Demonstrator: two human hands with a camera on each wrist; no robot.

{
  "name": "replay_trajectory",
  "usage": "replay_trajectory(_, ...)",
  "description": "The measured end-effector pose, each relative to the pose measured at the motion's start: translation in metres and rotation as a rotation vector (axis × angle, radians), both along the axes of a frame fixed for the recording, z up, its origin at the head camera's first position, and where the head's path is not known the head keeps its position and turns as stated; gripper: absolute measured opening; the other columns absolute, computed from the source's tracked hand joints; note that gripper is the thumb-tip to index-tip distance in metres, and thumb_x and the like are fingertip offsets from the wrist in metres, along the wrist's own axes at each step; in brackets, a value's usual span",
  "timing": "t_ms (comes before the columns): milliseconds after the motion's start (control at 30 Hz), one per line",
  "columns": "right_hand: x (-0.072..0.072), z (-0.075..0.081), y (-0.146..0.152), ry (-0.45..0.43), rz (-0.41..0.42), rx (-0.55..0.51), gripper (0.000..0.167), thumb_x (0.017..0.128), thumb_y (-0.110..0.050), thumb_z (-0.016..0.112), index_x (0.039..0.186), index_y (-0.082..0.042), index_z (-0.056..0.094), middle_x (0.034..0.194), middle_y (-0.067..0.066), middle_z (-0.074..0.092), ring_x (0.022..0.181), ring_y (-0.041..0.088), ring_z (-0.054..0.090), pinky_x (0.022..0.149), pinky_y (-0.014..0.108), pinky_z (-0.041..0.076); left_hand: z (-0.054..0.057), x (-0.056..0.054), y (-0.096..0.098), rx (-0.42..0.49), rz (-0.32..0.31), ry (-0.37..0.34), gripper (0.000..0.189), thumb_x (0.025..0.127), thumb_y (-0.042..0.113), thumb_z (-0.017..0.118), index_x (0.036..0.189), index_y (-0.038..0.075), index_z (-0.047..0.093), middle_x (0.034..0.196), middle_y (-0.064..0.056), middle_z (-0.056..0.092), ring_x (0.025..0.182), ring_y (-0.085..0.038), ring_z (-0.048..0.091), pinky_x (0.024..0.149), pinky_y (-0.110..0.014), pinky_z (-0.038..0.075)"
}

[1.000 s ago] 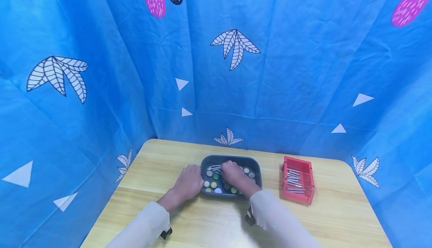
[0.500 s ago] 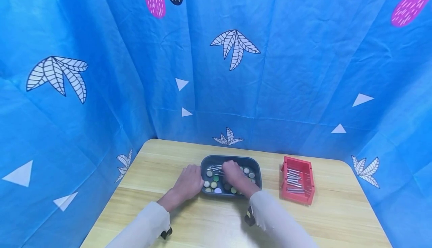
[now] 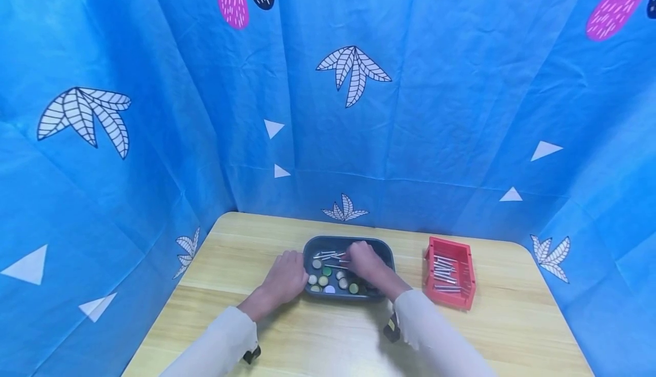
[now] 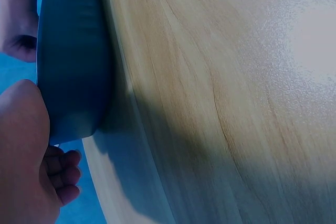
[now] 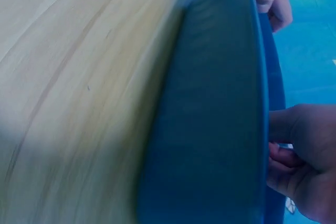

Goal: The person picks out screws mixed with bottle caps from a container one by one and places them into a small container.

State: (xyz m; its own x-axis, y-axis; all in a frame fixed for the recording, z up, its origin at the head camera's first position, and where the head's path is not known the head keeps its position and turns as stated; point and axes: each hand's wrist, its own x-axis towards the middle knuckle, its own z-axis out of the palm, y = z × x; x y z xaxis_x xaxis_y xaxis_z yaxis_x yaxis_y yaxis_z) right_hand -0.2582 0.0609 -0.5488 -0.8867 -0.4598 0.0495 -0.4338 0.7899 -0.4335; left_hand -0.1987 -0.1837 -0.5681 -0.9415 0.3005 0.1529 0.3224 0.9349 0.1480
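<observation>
A dark oblong tray [image 3: 349,297] holds long silver screws [image 3: 325,255] and several round discs like bottle caps [image 3: 323,281], in white, yellowish, green and pale purple. My left hand [image 3: 288,276] grips the tray's left end, its fingers curled at the rim; in the left wrist view they show below the tray corner. Inside the tray is my right hand [image 3: 365,260], fingers curled downward. A thin silver screw appears to stick out left from its fingertips, which are partly hidden. In the right wrist view, the tray wall hides part of that hand [image 5: 307,161].
Right of the tray stands a red bin [image 3: 468,294] with several silver screws [image 3: 445,271] in it. Both containers rest on a light wooden table [image 3: 307,343]. Blue patterned cloth [image 3: 359,138] hangs behind the table and along both sides.
My right hand has moved a little to the right inside the tray, uncovering more discs and a screw. The left hand stays on the tray's left end. The head view has shifted slightly.
</observation>
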Motion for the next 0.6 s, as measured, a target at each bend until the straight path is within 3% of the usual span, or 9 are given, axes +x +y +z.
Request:
replay_trajectory(167,0.005,0.013,0.016,0.029,0.020,-0.021,0.011,0.081,0.001,0.077,0.088,-0.006,0.082,0.081,0.005,0.078,0.073,0.016,0.070,0.071,0.035,0.059,0.001,0.001,0.000,0.007,0.007,-0.007,0.026,0.096,0.022,0.056,0.107,-0.001,0.061,0.087,-0.005,0.051,0.082,-0.021,0.044,0.077,-0.037,0.041)
replay_trajectory(367,0.012,0.025,0.043,0.185,0.057,-0.082,0.011,0.080,0.000,0.081,0.090,-0.002,0.080,0.088,0.009,0.076,0.085,0.023,0.072,0.077,0.036,0.061,0.002,0.001,0.001,-0.002,0.009,-0.013,0.027,0.097,0.023,0.055,0.108,-0.001,0.061,0.088,-0.005,0.051,0.083,-0.021,0.043,0.077,-0.037,0.041)
replay_trajectory(600,0.019,0.035,0.076,0.288,0.011,-0.140,0.022,0.075,0.007,0.079,0.095,-0.002,0.079,0.093,0.011,0.074,0.086,0.025,0.073,0.078,0.037,0.062,0.001,0.001,0.001,0.011,0.013,-0.020,0.026,0.096,0.022,0.055,0.108,-0.001,0.061,0.088,-0.005,0.052,0.083,-0.021,0.045,0.080,-0.038,0.042)
